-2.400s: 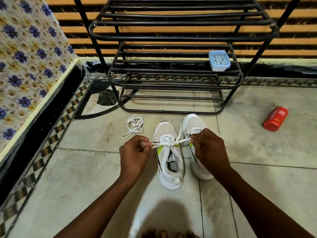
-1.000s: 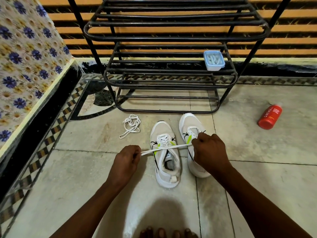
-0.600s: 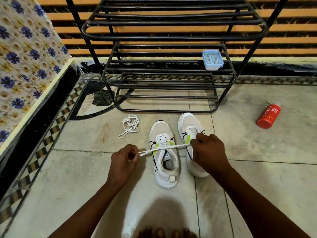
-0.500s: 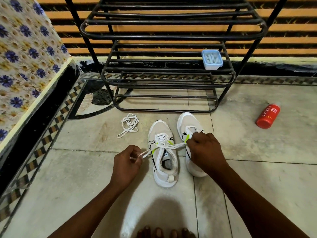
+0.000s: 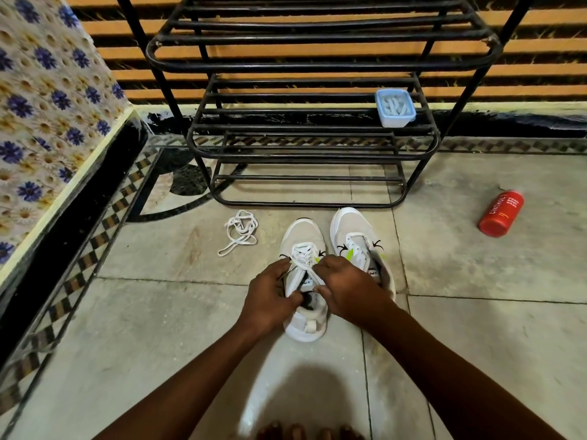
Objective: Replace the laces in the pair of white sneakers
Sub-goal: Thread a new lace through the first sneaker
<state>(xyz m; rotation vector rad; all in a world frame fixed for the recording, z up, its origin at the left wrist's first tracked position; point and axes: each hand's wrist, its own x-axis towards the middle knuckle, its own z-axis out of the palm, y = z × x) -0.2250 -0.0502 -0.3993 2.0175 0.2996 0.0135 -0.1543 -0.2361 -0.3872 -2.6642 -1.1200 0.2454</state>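
The fingers of the left hand (image 5: 270, 296) are curled and pinch one end of the white lace (image 5: 303, 260) at the left side of the left sneaker (image 5: 303, 239), near its opening; the fingers of the right hand (image 5: 347, 289) are curled in the same way on the other end, at the right side of the same sneaker. Both hands are almost touching above the tongue, and the two lace ends cross between them, so I judge that a knot is being formed. The sneaker has its long axis going away from the person, toe toward the black shoe rack (image 5: 301, 147), heel close to the wrists. The laced rows lie just beyond the fingertips, toward the toe. Both hands are equally near to it. The right sneaker (image 5: 352, 227) stands just beside it on the right, parallel, partly hidden under the right hand, and its eyelets show no lace, so this one is probably next. A loose lace (image 5: 239, 231) lies on the floor to the left of the left sneaker, near the rack foot. A red bottle (image 5: 502, 214) lies well apart on the right side.
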